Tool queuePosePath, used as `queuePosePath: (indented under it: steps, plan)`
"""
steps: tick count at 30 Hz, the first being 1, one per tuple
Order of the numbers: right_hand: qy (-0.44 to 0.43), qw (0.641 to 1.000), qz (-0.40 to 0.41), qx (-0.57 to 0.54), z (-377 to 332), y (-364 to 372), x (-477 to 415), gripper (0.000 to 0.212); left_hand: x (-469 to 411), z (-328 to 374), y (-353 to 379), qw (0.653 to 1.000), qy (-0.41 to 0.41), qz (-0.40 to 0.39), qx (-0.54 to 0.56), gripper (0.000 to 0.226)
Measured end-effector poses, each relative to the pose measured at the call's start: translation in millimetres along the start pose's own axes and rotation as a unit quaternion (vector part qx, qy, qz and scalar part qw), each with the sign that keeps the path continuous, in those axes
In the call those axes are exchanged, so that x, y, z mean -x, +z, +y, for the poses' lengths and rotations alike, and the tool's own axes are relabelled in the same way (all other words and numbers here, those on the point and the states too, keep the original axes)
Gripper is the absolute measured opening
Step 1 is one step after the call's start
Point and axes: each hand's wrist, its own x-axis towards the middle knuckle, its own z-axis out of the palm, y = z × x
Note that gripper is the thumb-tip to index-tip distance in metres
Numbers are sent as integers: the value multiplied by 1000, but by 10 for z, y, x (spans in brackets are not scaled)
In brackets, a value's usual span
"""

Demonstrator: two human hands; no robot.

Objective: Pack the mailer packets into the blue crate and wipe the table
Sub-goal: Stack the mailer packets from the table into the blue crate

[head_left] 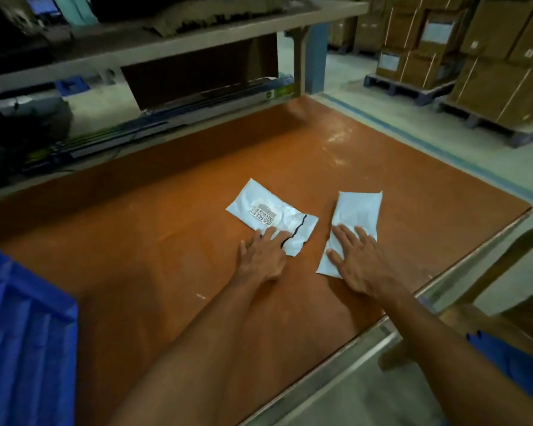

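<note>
Right of the crate (25,333), a labelled packet (259,207) and plain packet (357,207) are being pressed by the flat, released left grip (263,256) and right grip (356,259), probably risking slips.

Bare forearms, bare left hand (263,256) and right hand (356,262) (blue fabric (511,361) by right elbow, sleeve uncertain)

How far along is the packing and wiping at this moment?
Done: nothing visibly packed; the blue crate hides its inside. In hand: the left hand rests on the labelled packet, the right hand on the plain packet, both packets lying on the table. Left: crating both, then wiping.
</note>
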Motion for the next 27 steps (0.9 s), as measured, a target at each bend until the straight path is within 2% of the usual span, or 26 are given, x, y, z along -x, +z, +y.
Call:
queuePosePath:
  steps: [6,9,10,12,14,19,23,27]
  plan:
    - [-142,989,-44,-12,-502,91,499,62,1018,-610,-11,999,12,31,-15,29]
    - [-204,976,-75,-7,-723,134,743,59,1590,-877,32,996,-20,61,-56,39]
    - [-213,975,-61,6,-797,138,807,58,1740,-923,65,994,-34,84,-55,41]
    - [-182,983,3,5,-952,119,878,64,1911,-927,138,989,-65,129,-18,38]
    - [-133,990,37,-12,-1096,92,848,74,1871,-825,106,984,-98,146,10,50]
    - [-74,996,-29,38,-1174,279,742,79,1405,-540,147,973,-216,49,64,83]
    - [-88,995,0,37,-1114,386,771,80,1304,-439,487,973,-208,96,22,87]
    - [-96,995,2,32,-1128,439,710,75,1354,-425,538,973,-188,135,15,73]
